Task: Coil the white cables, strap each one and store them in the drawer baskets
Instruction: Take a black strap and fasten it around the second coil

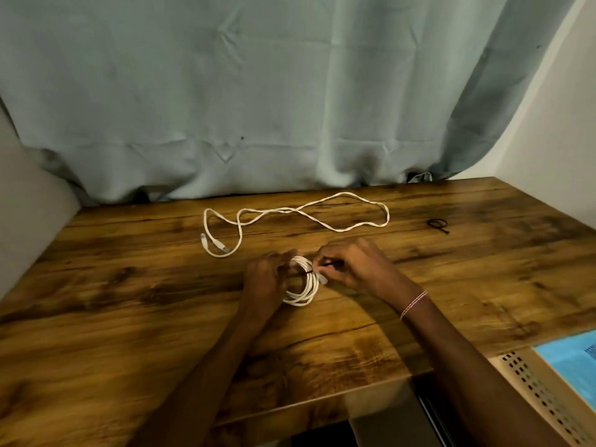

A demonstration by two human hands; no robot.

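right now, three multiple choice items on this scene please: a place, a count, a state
1. Where is the spare strap? A) right of the loose cable B) left of it C) on top of it
2. How many white cables show? A) one B) two C) three
3. The held cable is: A) coiled B) straight C) knotted

1 A, it lies apart, far right on the table; 2 B, one loose, one held; 3 A, the left hand grips its loops while the right hand pinches a black strap at them.

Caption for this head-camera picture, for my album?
Left hand holds a coiled white cable on the wooden table; right hand pinches its black strap; a loose cable lies behind.
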